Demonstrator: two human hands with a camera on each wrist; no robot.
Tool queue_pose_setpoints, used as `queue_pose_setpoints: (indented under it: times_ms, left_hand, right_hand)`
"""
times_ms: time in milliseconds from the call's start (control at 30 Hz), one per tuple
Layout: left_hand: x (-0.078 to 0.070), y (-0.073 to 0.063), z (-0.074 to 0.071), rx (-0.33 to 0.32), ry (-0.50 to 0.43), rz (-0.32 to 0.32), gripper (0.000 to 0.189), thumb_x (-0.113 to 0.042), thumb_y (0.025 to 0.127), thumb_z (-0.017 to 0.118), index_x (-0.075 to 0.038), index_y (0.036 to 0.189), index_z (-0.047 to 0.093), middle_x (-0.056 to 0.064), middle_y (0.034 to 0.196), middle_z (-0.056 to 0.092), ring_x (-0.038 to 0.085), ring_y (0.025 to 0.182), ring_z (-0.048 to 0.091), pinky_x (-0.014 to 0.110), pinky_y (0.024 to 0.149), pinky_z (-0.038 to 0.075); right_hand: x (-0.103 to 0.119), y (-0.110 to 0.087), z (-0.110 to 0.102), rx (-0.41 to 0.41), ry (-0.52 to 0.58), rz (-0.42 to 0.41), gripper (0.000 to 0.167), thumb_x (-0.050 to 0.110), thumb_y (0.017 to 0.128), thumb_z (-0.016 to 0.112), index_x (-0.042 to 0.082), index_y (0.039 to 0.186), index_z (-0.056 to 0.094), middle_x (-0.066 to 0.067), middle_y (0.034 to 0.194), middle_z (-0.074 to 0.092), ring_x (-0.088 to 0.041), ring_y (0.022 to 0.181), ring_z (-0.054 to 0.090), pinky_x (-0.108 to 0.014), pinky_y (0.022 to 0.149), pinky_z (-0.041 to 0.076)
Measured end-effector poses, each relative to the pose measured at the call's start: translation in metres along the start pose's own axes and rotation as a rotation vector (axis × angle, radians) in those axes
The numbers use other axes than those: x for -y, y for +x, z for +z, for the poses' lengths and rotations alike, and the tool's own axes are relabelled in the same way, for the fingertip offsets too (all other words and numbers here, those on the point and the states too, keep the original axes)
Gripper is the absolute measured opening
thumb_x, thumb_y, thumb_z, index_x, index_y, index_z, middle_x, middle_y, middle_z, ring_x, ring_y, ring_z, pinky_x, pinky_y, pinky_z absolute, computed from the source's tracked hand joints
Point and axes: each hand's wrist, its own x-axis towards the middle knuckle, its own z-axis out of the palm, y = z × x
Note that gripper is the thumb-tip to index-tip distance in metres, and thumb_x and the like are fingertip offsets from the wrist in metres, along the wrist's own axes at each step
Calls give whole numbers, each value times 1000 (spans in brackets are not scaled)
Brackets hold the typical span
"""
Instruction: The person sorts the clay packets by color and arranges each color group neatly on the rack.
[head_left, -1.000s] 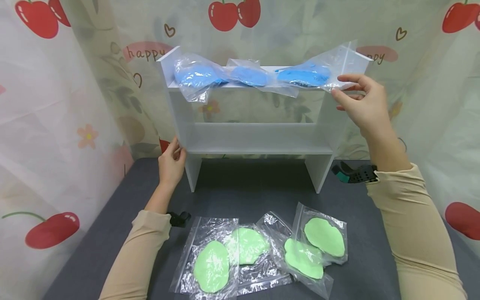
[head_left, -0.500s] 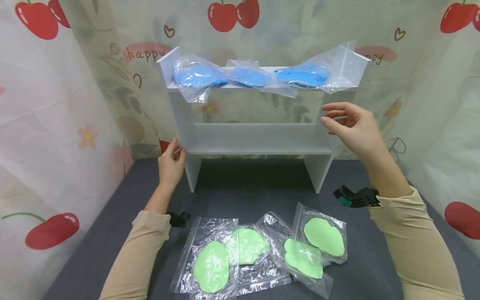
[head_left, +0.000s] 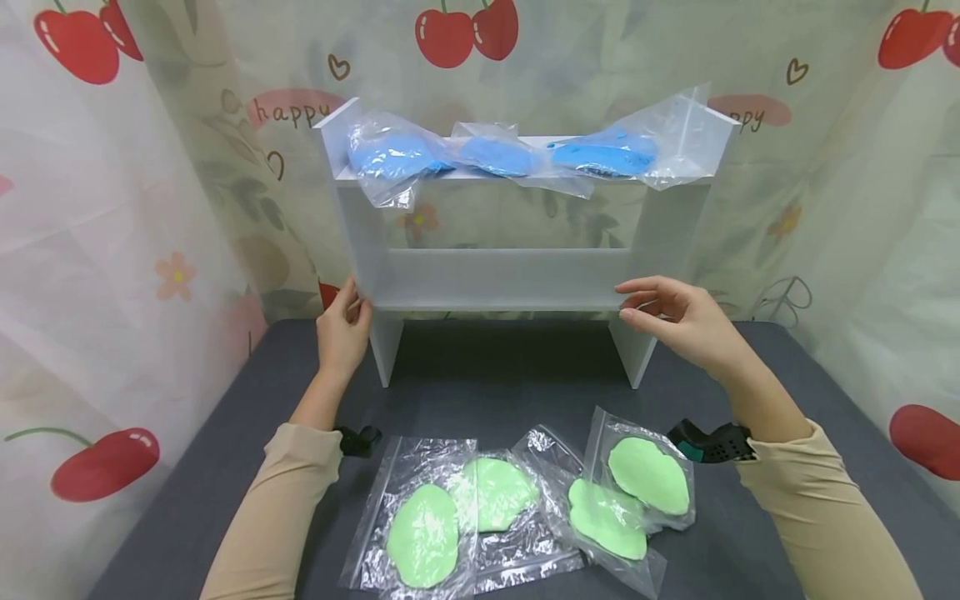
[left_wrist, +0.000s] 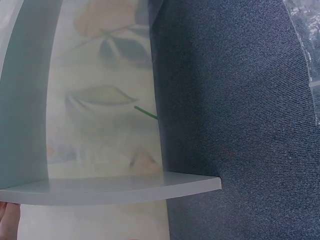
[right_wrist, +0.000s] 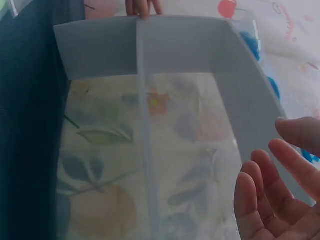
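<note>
A white two-tier shelf (head_left: pixel 510 279) stands on the dark table. My left hand (head_left: pixel 342 333) grips the front edge of its left side panel, beside the lower board; in the right wrist view those fingers (right_wrist: pixel 143 7) show at the panel. My right hand (head_left: pixel 678 325) holds nothing, its fingers loosely bent in front of the right end of the lower board. Along the top board lie clear zip bags with blue flat pieces: a left bag (head_left: pixel 393 157), a middle bag (head_left: pixel 497 157) and a right bag (head_left: pixel 606 157), partly hanging over the front edge.
Several clear zip bags with light green flat pieces lie overlapping at the table's front, among them a left bag (head_left: pixel 423 533) and a right bag (head_left: pixel 648 473). A cherry-print curtain (head_left: pixel 465 75) surrounds the dark table (head_left: pixel 225 467) at the back and sides.
My right hand has let go of the right blue bag's corner and come down to the height of the lower board. The left hand and the bags stay where they were.
</note>
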Motion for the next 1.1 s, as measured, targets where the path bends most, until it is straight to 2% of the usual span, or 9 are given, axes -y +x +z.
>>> queue_pose_setpoints:
  times_ms: [167, 400, 600, 933, 1100]
  left_hand:
    - [2, -1, 0, 9, 0, -2, 50, -8, 94, 51, -14, 143, 41, 24, 130, 54, 35, 112, 60, 48, 87, 53]
    - [2, -1, -1, 8, -5, -5, 49, -9, 94, 51, -12, 142, 40, 24, 131, 54, 35, 112, 60, 47, 88, 53]
    - [1, -1, -1, 14, -6, -15, 50, -9, 94, 51, -11, 143, 40, 24, 131, 54, 35, 113, 60, 46, 89, 53]
    - [1, -1, 0, 18, -8, -16, 50, -9, 95, 51, -16, 143, 40, 23, 131, 54, 35, 113, 60, 47, 89, 52]
    - [1, 0, 0, 14, -7, -17, 50, -9, 94, 51, -13, 143, 40, 23, 131, 54, 35, 113, 60, 47, 88, 52]
  right_hand:
    - [-17, -10, 7, 62, 45, 26, 35, 19, 92, 60, 11, 126, 56, 15, 105, 61, 2, 93, 59, -17, 75, 49]
    - [-39, -22, 18, 145, 95, 47, 40, 18, 91, 60, 5, 128, 53, 14, 106, 61, 2, 95, 60, -20, 77, 52]
    - [-59, -33, 25, 209, 121, 79, 40, 19, 91, 61, 6, 128, 52, 14, 107, 61, 2, 96, 60, -20, 80, 53]
    - [-91, -47, 32, 297, 157, 145, 45, 20, 91, 61, 6, 131, 50, -3, 115, 58, 2, 98, 59, -24, 82, 54]
    - [-107, -53, 34, 335, 191, 145, 48, 16, 91, 60, 0, 134, 45, -3, 116, 57, 2, 100, 58, -21, 82, 53]
